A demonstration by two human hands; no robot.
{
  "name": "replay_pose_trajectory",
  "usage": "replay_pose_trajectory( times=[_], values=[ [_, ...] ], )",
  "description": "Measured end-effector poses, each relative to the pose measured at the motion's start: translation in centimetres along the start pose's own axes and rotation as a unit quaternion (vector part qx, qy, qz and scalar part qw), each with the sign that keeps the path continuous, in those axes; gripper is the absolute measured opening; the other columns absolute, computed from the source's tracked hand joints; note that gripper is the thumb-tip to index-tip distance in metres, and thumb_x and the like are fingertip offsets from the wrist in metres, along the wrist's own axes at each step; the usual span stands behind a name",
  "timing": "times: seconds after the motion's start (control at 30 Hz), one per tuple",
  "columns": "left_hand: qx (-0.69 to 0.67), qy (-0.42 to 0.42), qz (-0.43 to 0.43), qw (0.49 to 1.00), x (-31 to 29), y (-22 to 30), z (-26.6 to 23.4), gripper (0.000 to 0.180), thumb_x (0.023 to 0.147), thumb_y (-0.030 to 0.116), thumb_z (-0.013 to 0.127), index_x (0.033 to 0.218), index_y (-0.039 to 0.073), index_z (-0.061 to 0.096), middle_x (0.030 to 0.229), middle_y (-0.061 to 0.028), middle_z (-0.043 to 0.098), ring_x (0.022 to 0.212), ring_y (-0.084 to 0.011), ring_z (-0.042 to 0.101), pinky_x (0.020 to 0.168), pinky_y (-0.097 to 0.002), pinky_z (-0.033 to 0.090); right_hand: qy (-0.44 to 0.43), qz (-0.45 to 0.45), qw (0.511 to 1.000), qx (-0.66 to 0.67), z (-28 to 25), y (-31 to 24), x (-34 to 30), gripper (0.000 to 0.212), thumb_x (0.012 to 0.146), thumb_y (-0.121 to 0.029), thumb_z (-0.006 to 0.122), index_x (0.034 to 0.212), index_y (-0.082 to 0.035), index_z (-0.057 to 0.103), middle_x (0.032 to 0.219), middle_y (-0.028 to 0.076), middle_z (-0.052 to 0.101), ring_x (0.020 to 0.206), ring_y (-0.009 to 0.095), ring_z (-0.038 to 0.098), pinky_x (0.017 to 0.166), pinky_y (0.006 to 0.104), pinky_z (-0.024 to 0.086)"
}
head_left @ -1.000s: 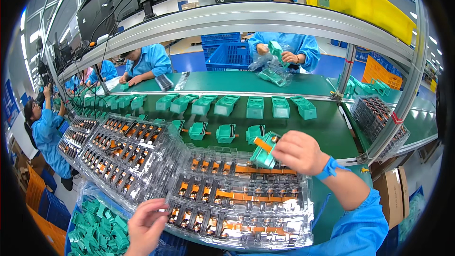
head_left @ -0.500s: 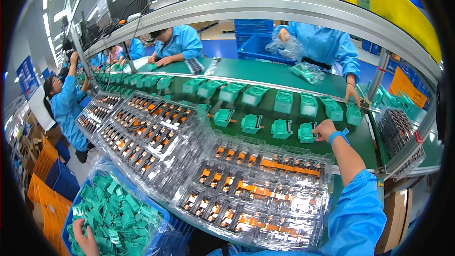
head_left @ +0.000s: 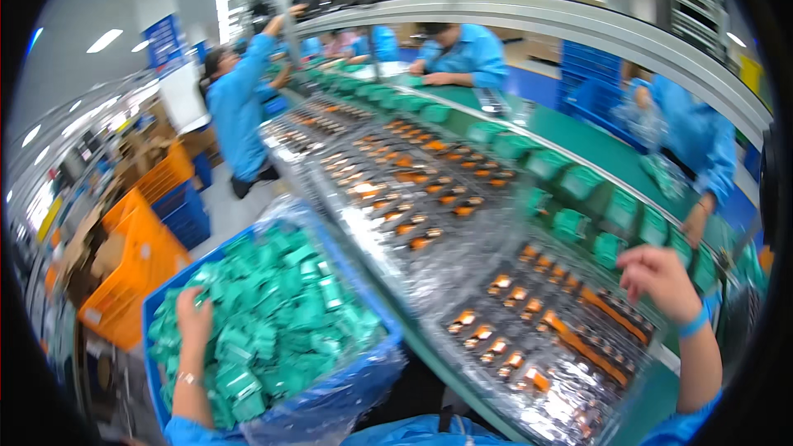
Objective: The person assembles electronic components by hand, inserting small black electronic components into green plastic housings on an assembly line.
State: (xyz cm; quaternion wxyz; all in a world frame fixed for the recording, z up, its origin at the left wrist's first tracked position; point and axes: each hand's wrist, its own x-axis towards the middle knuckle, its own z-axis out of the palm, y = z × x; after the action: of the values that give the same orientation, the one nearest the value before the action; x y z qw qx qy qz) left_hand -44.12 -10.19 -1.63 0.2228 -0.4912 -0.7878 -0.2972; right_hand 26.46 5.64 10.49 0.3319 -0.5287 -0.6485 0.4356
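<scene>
Left hand (head_left: 195, 318) was sunk among green parts (head_left: 277, 314) in blue bin (head_left: 157, 314), grip hidden. Right hand (head_left: 658, 281), loosely curled and empty, was held over clear tray (head_left: 462, 281) beside bin.

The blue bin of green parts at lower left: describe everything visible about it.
The blue bin is a rectangular plastic crate lined with a clear plastic bag that spills over its rim. It is heaped with small green plastic parts, jumbled at all angles. It sits low, left of the clear trays on the bench. The left hand rests down among the parts, wrist at the near edge. The picture is blurred, so finer detail cannot be told.
</scene>
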Motion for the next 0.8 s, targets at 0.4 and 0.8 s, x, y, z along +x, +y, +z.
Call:
replay_pose_trajectory(
  times=[0.4, 0.8],
  values=[
    [-0.047, -0.046, -0.085, 0.994, 4.2, -2.5, -1.7, 0.029, 0.076, 0.011, 0.063, 0.104, 0.004, 0.061, 0.104, -0.0149, 0.061, 0.101, -0.0309, 0.056, 0.091, -0.0372, 0.043, -0.106, -0.001, 0.934, -0.342, 11.9, -1.1, 2.0, 0.025, 0.08, -0.024, 0.068, 0.09, -0.001, 0.066, 0.059, 0.01, 0.063, 0.053, 0.019, 0.062, 0.052, 0.0304, 0.048],
    [0.092, -0.413, 0.035, 0.905, 12.0, -3.2, 5.3, 0.062, 0.065, -0.004, 0.057, 0.124, 0.015, 0.054, 0.124, -0.0141, 0.053, 0.118, -0.0319, 0.047, 0.099, -0.0393, 0.038, 0.019, 0.085, 0.996, 0.019, 9.5, 0.9, 0.2, 0.016, 0.077, -0.006, 0.063, 0.076, 0.0, 0.048, 0.062, 0.012, 0.061, 0.048, 0.021, 0.062, 0.042, 0.0294, 0.05]
  ],
)
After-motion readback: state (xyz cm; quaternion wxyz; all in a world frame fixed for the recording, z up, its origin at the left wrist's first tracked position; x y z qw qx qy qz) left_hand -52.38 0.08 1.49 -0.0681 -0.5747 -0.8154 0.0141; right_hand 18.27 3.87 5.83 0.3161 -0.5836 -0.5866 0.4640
